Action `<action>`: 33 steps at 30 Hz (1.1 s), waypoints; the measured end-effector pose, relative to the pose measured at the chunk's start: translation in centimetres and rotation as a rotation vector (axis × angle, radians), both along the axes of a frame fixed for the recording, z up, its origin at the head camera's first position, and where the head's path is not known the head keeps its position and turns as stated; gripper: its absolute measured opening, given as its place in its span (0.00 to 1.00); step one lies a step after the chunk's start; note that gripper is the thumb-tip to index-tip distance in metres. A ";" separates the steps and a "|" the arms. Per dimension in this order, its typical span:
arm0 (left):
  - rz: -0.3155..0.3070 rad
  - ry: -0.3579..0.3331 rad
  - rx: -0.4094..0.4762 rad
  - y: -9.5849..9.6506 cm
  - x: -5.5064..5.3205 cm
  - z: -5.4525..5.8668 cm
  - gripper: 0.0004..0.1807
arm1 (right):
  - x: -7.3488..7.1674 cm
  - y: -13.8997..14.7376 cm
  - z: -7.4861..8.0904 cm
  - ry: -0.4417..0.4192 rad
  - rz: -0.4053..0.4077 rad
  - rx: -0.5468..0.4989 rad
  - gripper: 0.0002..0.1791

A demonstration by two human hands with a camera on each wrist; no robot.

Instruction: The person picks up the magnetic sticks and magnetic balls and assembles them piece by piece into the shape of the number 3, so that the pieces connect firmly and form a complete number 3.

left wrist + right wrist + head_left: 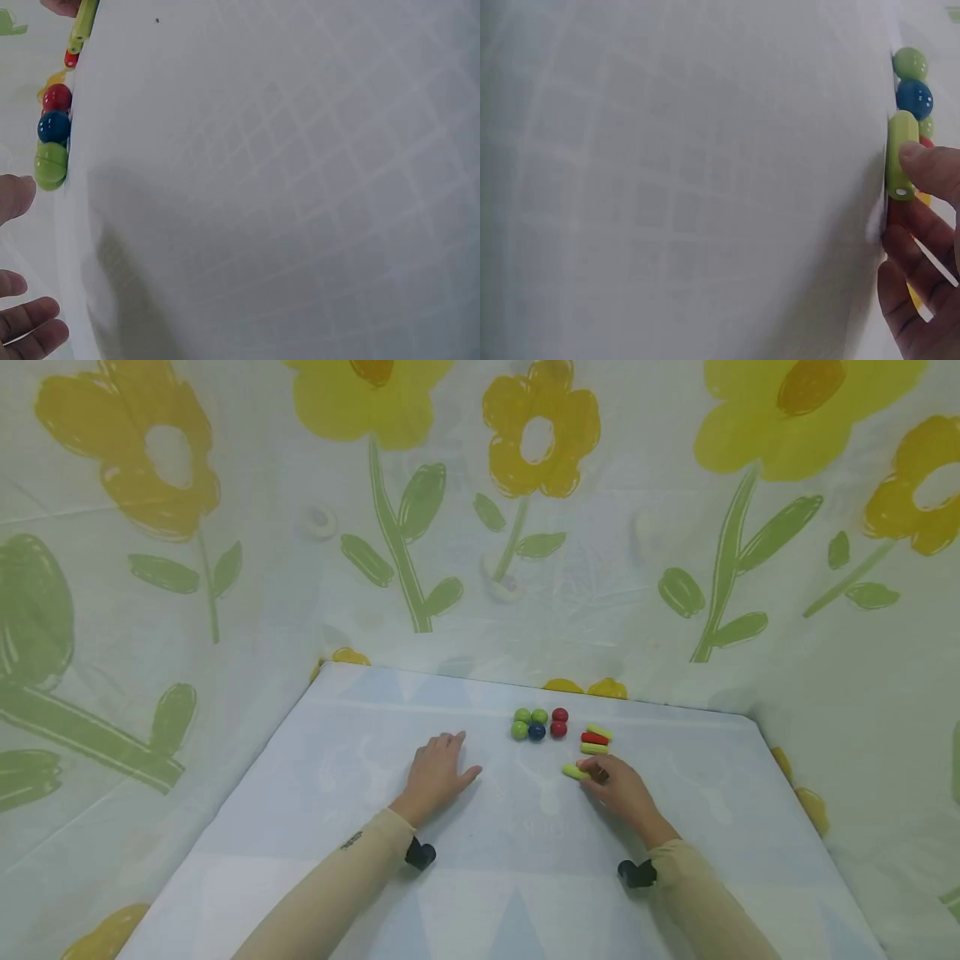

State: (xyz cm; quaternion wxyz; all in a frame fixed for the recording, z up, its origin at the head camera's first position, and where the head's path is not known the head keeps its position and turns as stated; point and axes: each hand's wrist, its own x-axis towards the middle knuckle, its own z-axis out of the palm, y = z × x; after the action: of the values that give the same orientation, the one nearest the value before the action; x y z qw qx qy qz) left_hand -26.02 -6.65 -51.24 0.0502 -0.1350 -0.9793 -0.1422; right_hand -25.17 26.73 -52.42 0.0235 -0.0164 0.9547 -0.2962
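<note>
My right hand pinches a short yellow-green plastic stick between thumb and fingers, low over the table. In the right wrist view the thumb presses on the side of this stick, which has a small hole in its end. My left hand rests on the table with fingers spread, holding nothing. Between and beyond the hands sits a cluster of small glossy balls: green ones, a dark blue one and red ones. Just beyond the right hand lie a red stick and two more yellow-green sticks.
A pale patterned cloth covers the table. Flower-printed curtains stand behind it and along both sides. Black camera mounts sit at the left wrist and the right wrist.
</note>
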 end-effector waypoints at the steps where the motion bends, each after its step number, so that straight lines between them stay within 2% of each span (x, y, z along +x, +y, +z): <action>1: 0.000 0.003 0.000 0.0 0.1 0.0 0.41 | 0.0 0.0 -0.1 0.000 0.000 -0.004 0.15; 14: -0.038 0.038 0.029 0.3 0.5 -1.1 0.37 | 0.3 -0.7 0.3 -0.027 0.016 -0.022 0.12; 19: -0.056 0.034 0.087 0.5 0.7 -1.4 0.33 | 0.5 -1.0 0.0 -0.028 0.016 -0.030 0.11; 25: -0.093 0.051 0.140 0.8 0.8 -2.0 0.27 | 0.9 -1.4 0.1 -0.011 0.056 -0.049 0.10; 33: -0.132 0.029 0.175 1.4 1.5 -1.8 0.22 | 1.2 -2.1 0.1 -0.020 0.104 -0.064 0.09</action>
State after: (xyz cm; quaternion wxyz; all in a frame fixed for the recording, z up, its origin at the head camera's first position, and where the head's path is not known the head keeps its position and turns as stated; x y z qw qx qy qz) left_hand -24.54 -5.21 -53.02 0.0666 -0.1962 -0.9513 -0.2282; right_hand -23.93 24.60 -52.29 0.0480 -0.0636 0.9424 -0.3249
